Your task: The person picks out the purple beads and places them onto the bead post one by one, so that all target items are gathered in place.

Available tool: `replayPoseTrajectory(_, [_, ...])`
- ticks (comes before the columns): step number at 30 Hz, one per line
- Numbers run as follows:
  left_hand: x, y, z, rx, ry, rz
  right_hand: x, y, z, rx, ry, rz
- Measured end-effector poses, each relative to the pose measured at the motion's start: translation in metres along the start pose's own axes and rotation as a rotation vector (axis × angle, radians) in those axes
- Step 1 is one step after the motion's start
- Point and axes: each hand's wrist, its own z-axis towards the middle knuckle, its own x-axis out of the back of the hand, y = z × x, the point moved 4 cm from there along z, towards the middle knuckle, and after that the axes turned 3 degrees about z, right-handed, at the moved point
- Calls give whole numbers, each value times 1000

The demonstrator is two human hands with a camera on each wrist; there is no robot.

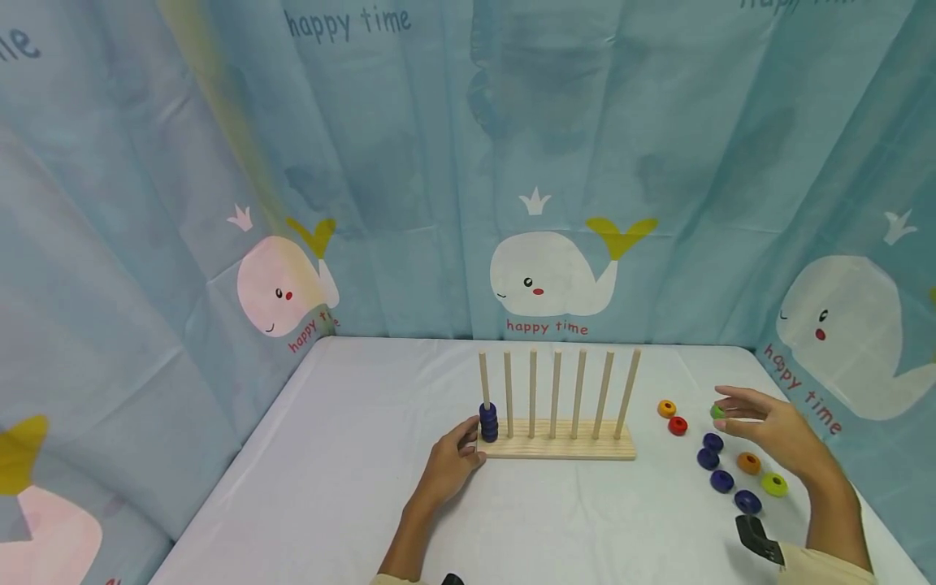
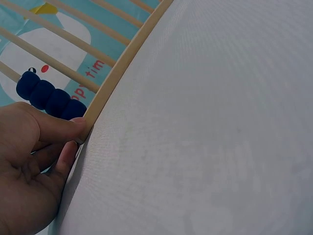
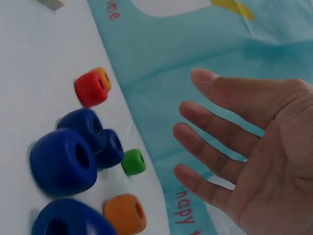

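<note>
A wooden peg stand [image 1: 563, 452] with several upright rods stands on the white table. Its leftmost rod carries a stack of dark blue beads [image 1: 488, 424]. My left hand [image 1: 449, 463] grips the left end of the base, thumb and fingertips at its edge beside the stack. Over the loose beads at the right, my right hand [image 1: 778, 431] is held with spread fingers and nothing in it. A green bead [image 3: 134, 162] lies below it, partly covered by the fingers in the head view. Blue beads [image 3: 63, 161] and an orange bead [image 3: 125, 214] lie close by.
A red bead [image 1: 678, 426] and a yellow-orange bead [image 1: 666, 409] lie between the stand and my right hand. Nearer the right table edge is a yellow-green bead [image 1: 774, 485]. A blue curtain [image 1: 409, 276] printed with whales surrounds the table.
</note>
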Motion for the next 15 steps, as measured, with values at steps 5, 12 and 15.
replayPoseTrajectory(5, [0, 0, 0, 8, 0, -2, -5, 19, 2, -48, -57, 7])
replayPoseTrajectory(12, [-1, -2, 2, 16, -2, 10, -11, 36, 3, -109, -102, 14])
replayPoseTrajectory(15, [-1, -2, 2, 17, -1, 15, -13, 41, 3, -132, -120, 22])
